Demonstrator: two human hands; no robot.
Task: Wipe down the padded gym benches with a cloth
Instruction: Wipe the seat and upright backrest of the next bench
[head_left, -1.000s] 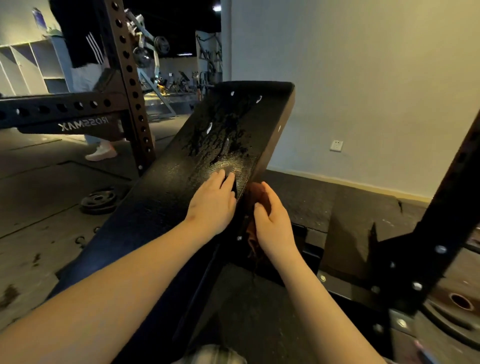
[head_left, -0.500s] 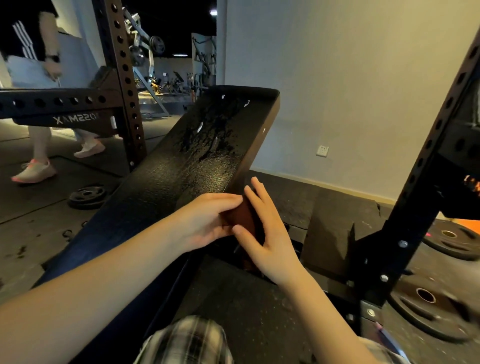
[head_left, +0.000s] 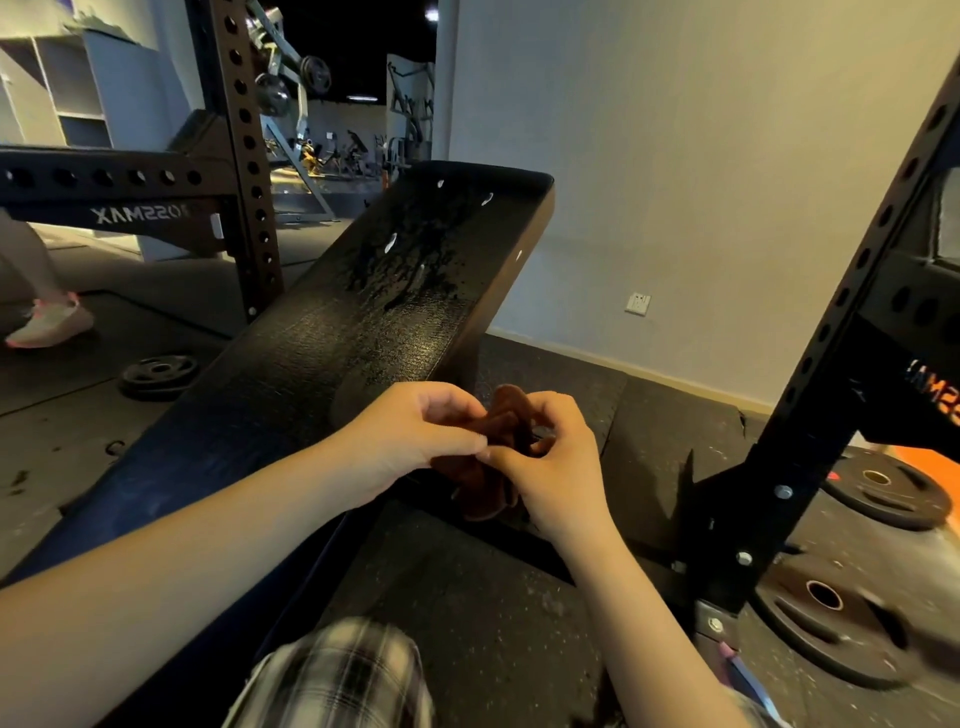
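A black padded bench (head_left: 363, 322) slopes up and away from me, with wet streaks and droplets near its raised far end. A small reddish-brown cloth (head_left: 488, 457) is bunched up just off the bench's right edge. My left hand (head_left: 410, 436) pinches the cloth's left side with curled fingers. On the cloth's other side, my right hand (head_left: 556, 462) grips it, thumb meeting the left hand's fingertips. Both hands hover over the bench's right edge, and the cloth's lower part hangs below them.
A black perforated rack upright (head_left: 244, 156) stands left of the bench, another rack post (head_left: 852, 322) to the right. Weight plates (head_left: 883, 488) lie on the rubber floor at right, one plate (head_left: 158, 375) at left. A person's shoe (head_left: 49, 325) shows far left.
My left hand came off the bench pad and joined the right hand on the cloth. The cloth went from pressed against the bench's side to bunched between both hands.
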